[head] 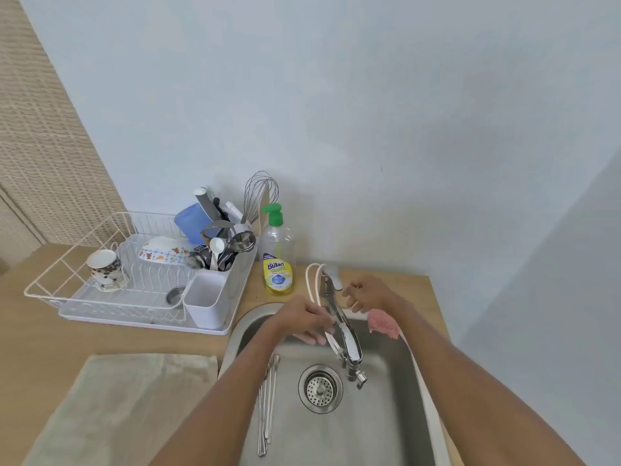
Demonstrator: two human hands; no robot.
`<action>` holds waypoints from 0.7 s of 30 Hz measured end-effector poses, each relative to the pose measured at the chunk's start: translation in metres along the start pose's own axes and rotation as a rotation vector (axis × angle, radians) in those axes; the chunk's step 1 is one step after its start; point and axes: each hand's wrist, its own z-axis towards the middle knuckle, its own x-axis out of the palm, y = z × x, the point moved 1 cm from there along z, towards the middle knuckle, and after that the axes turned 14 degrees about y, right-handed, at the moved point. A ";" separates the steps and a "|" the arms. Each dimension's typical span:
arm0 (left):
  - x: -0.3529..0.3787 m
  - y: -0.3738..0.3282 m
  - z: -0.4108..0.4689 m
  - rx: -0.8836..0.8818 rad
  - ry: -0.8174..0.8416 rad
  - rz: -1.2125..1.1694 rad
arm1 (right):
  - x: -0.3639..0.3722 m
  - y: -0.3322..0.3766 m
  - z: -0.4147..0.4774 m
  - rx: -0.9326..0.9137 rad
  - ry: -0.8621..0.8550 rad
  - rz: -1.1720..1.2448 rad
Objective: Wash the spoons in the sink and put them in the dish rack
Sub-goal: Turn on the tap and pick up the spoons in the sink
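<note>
Several long metal spoons (267, 401) lie in the steel sink (396, 425), left of the drain (320, 388), partly under my left forearm. My left hand (302, 319) reaches over the sink's back edge beside the chrome faucet (339, 326), fingers loosely curled with nothing visible in them. My right hand (364, 294) hovers by the faucet handle at the back, fingers bent and empty. The white dish rack (64, 264) stands on the counter to the left, with a cutlery holder (228, 264) full of utensils.
A dish soap bottle (277, 257) with a green pump stands between rack and faucet. A pink cloth (383, 322) hangs on the sink's right rim. A mug (104, 269) and a small steel cup (175, 295) sit in the rack. A pale towel (124, 405) lies front left.
</note>
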 end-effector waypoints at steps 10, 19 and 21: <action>0.006 0.000 0.025 -0.264 0.038 -0.173 | 0.004 0.006 0.017 0.002 0.050 0.217; 0.003 0.008 0.033 -0.313 0.125 -0.324 | 0.007 0.005 0.035 0.093 0.123 0.256; 0.002 0.007 0.034 -0.312 0.135 -0.321 | 0.009 0.006 0.037 0.091 0.120 0.293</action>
